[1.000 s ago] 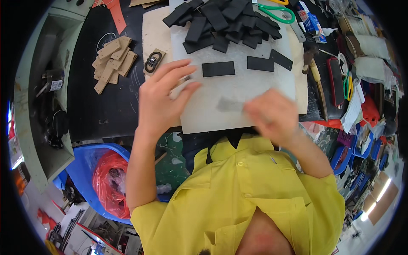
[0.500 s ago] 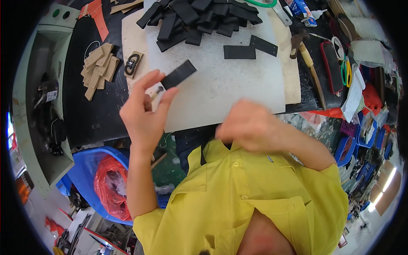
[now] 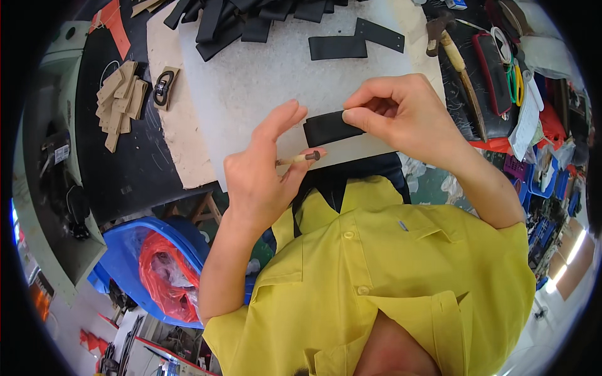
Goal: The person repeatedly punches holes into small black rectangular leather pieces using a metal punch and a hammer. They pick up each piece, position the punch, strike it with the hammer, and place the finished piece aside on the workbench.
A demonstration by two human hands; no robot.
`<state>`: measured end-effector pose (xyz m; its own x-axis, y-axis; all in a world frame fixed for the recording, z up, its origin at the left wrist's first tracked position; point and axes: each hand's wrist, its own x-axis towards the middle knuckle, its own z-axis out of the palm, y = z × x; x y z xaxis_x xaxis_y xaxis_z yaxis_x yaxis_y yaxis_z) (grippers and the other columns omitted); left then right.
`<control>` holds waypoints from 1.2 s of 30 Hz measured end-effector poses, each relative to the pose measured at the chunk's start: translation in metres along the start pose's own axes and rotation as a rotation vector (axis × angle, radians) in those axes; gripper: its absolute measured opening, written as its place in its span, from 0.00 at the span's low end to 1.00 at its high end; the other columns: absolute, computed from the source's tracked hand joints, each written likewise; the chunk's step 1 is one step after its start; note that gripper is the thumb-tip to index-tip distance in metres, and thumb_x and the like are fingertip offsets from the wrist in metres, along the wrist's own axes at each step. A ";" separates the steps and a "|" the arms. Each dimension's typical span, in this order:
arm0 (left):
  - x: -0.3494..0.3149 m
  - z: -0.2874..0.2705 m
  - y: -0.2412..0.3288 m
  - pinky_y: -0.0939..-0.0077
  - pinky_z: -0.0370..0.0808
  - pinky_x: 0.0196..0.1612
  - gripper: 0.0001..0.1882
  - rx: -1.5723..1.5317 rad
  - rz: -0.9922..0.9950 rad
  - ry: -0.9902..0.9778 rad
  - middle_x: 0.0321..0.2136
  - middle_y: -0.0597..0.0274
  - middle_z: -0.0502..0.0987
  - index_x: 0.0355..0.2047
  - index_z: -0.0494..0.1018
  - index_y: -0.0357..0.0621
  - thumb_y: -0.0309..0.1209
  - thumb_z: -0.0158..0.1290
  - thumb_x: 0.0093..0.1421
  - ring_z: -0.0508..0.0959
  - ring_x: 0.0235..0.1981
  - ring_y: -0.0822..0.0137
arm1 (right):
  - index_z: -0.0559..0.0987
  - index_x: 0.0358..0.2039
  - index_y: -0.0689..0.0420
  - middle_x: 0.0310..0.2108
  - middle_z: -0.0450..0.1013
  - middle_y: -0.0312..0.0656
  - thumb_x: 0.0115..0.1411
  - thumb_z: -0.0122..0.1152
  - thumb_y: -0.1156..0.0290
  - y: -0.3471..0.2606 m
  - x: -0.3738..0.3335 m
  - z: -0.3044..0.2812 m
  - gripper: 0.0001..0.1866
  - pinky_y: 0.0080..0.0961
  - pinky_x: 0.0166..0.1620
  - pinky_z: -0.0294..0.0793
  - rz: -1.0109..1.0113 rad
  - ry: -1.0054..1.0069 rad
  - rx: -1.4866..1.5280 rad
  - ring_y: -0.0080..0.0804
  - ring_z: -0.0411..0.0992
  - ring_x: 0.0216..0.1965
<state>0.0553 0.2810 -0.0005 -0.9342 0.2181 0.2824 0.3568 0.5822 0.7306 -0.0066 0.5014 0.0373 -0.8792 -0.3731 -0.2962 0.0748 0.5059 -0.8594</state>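
The left hand (image 3: 260,166) is just left of the black strip (image 3: 327,129), thumb and forefinger spread apart; the left forearm (image 3: 224,266) rises from below-left of it; the right hand (image 3: 411,119) pinches its right end; the right forearm (image 3: 486,182) slants up from below-right of it.

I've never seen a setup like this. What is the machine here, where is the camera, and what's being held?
There's no robot, just a person's bare hands. The wide camera sits on the person's head, looking down, so straight edges curve. The right hand pinches a black strip by one end. The left hand holds a small pale stick with a dark end. On the bench lies a pale sheet with a pile of black strips. To the left are tan pieces; to the right, a hammer.
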 end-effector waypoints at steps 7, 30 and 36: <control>-0.006 -0.001 -0.005 0.88 0.54 0.16 0.36 -0.044 -0.009 0.016 0.40 0.60 0.84 0.54 0.65 0.40 0.24 0.71 0.47 0.53 0.14 0.84 | 0.83 0.28 0.61 0.20 0.76 0.44 0.54 0.67 0.71 0.000 -0.005 0.006 0.06 0.27 0.28 0.72 -0.060 0.031 -0.097 0.34 0.75 0.21; 0.014 -0.017 -0.003 0.79 0.72 0.22 0.13 0.032 0.112 -0.198 0.39 0.58 0.80 0.36 0.82 0.42 0.20 0.65 0.49 0.76 0.18 0.72 | 0.73 0.39 0.60 0.38 0.73 0.42 0.52 0.66 0.78 0.031 -0.017 0.013 0.15 0.35 0.41 0.74 -0.665 0.119 -0.351 0.44 0.70 0.40; 0.013 -0.020 0.001 0.80 0.69 0.19 0.14 0.196 0.223 -0.217 0.38 0.58 0.80 0.36 0.82 0.43 0.21 0.66 0.48 0.74 0.16 0.74 | 0.75 0.38 0.61 0.41 0.72 0.44 0.52 0.60 0.77 0.029 -0.024 0.015 0.11 0.32 0.42 0.74 -0.697 0.110 -0.547 0.42 0.69 0.42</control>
<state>0.0433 0.2689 0.0158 -0.8203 0.5054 0.2679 0.5639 0.6360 0.5268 0.0238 0.5133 0.0134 -0.6829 -0.6725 0.2852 -0.7043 0.5025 -0.5015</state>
